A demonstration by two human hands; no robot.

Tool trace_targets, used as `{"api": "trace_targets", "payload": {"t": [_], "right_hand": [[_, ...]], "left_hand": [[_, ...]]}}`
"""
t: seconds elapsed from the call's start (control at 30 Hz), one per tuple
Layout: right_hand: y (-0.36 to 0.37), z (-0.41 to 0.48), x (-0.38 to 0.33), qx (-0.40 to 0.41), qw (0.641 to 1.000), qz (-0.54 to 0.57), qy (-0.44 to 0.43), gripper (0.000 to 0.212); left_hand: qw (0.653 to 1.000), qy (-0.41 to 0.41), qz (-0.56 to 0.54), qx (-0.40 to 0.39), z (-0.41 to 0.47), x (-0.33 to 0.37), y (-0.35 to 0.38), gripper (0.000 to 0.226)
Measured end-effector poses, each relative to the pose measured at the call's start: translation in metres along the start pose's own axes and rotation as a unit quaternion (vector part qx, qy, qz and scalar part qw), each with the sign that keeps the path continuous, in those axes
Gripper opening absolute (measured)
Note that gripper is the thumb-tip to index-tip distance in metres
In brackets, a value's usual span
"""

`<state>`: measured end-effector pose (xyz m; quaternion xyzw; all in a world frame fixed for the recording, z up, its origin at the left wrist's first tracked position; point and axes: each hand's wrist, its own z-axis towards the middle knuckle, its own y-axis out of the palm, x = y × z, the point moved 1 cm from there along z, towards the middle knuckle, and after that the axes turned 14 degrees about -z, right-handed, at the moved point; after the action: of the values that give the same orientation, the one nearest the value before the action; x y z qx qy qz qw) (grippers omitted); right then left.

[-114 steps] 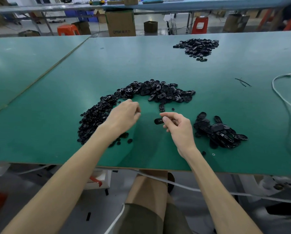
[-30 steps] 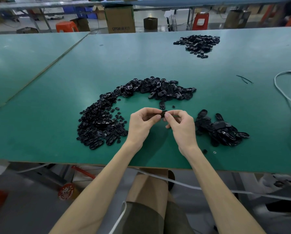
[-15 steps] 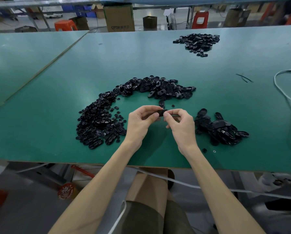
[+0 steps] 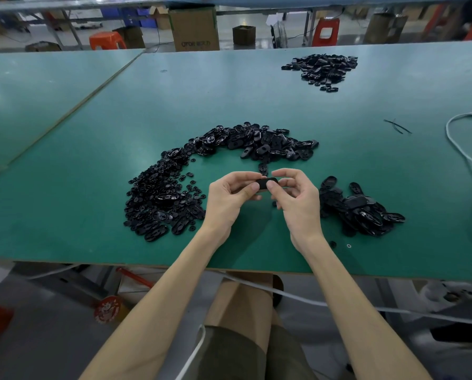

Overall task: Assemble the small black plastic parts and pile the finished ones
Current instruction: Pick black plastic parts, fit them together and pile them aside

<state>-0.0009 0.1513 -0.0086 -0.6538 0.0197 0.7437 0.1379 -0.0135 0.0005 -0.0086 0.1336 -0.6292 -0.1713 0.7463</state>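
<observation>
Head view: left hand [image 4: 229, 198] and right hand [image 4: 297, 200] pinch one small black oval plastic part [image 4: 265, 184] between them (long axis left-right); finished black pile [image 4: 361, 212] lies just right of the right hand.

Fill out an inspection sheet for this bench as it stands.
Surface: green table, joined to another at left.
Job's things: one black part between the hands; arc-shaped heap ahead; smaller pile at right; far pile.
Clutter: thin dark strips; tiny ring near the front edge.
Hands: left hand and right hand both pinch the black part.
Cables: white cable along the right side; second cable below the table edge.
Surroundings: cardboard box, orange stool on the floor beyond.
</observation>
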Motion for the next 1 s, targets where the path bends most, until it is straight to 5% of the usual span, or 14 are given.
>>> {"api": "trace_targets", "payload": {"t": [1.0], "right_hand": [[-0.0026, 0.0008, -0.0005, -0.04, 0.999, 0.03, 0.003, 0.016]], "left_hand": [[0.998, -0.011, 0.051, -0.028, -0.002, -0.0013, 0.0029, 0.014]]}}
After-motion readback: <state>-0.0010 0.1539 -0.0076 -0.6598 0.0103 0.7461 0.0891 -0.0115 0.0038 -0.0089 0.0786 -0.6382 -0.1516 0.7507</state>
